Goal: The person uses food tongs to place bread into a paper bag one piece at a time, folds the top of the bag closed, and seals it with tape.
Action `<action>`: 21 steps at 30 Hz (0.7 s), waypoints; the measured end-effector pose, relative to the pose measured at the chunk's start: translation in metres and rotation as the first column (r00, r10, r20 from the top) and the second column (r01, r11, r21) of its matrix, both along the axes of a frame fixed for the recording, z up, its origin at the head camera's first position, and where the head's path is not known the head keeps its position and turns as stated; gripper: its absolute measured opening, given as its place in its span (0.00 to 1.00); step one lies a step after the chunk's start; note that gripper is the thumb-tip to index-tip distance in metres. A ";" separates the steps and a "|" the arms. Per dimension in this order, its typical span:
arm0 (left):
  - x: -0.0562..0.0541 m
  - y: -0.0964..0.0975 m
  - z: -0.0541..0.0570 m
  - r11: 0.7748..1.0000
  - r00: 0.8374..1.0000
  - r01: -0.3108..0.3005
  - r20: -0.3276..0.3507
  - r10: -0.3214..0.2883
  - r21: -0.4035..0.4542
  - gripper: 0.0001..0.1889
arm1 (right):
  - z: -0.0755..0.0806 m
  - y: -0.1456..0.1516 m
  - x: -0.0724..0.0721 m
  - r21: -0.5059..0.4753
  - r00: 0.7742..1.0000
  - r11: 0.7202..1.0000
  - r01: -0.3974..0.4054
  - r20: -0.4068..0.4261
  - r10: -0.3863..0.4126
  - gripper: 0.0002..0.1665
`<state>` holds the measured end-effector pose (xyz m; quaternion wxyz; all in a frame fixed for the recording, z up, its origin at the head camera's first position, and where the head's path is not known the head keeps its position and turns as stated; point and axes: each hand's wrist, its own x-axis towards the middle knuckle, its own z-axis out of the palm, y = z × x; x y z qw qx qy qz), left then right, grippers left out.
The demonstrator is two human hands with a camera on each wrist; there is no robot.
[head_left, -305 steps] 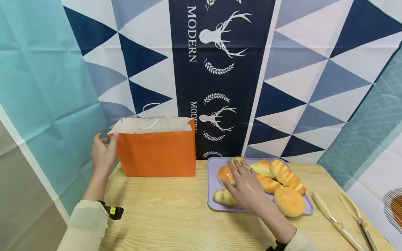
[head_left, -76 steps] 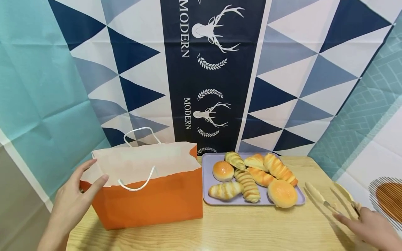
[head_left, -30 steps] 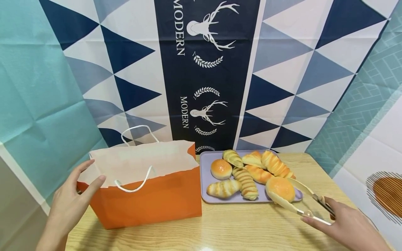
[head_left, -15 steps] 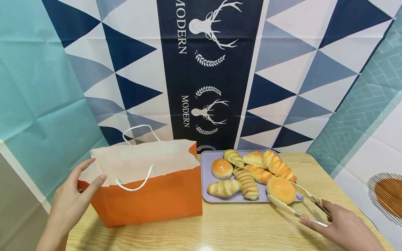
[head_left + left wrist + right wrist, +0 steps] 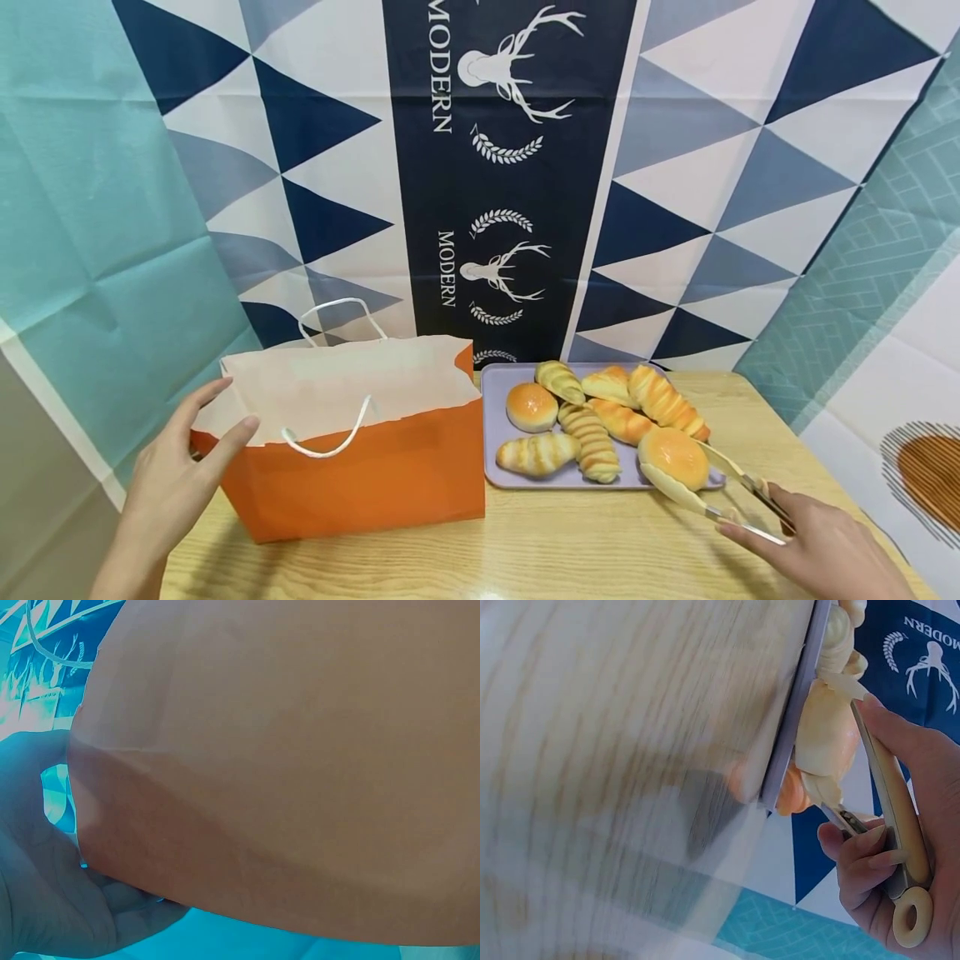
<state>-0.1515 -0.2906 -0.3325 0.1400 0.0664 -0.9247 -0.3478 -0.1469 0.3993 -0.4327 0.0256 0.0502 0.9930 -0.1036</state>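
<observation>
My left hand (image 5: 168, 467) holds the left side of an orange paper bag (image 5: 367, 475), thumb and fingers spread around its rim. The bag stands upright with its white-lined mouth open and its two white handles loose; its bottom inside is hidden. In my right hand (image 5: 828, 533) is a pair of tongs (image 5: 678, 487), gripped by the handles. Its cream tips lie on both sides of a round bun (image 5: 675, 457) at the front right of a lilac tray (image 5: 491, 425). The right wrist view also has the bun (image 5: 826, 735) between the tips, with the tongs (image 5: 892, 802) in my fingers.
Several other breads share the tray: a small round bun (image 5: 532, 407), a striped roll (image 5: 537, 454), a spiral roll (image 5: 591, 442) and a long loaf (image 5: 667, 402). The wooden table (image 5: 570, 542) ends at a patterned cloth backdrop (image 5: 517, 183) behind.
Since the oldest frame, the bag has come nearer and its mouth is wider. My right hand has left the breads, picked up the tongs and brought them around the round bun.
</observation>
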 end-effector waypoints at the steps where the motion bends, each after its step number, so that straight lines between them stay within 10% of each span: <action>1: 0.000 0.000 0.000 1.000 1.000 0.000 -0.001 0.000 0.000 0.43 | 0.000 0.000 0.000 0.003 1.000 1.000 0.001 0.001 -0.001 0.67; 21: 0.002 0.002 -0.001 1.000 1.000 -0.005 -0.004 0.005 0.002 0.43 | 0.023 -0.010 0.001 -0.001 0.971 0.998 -0.055 -0.232 0.054 0.56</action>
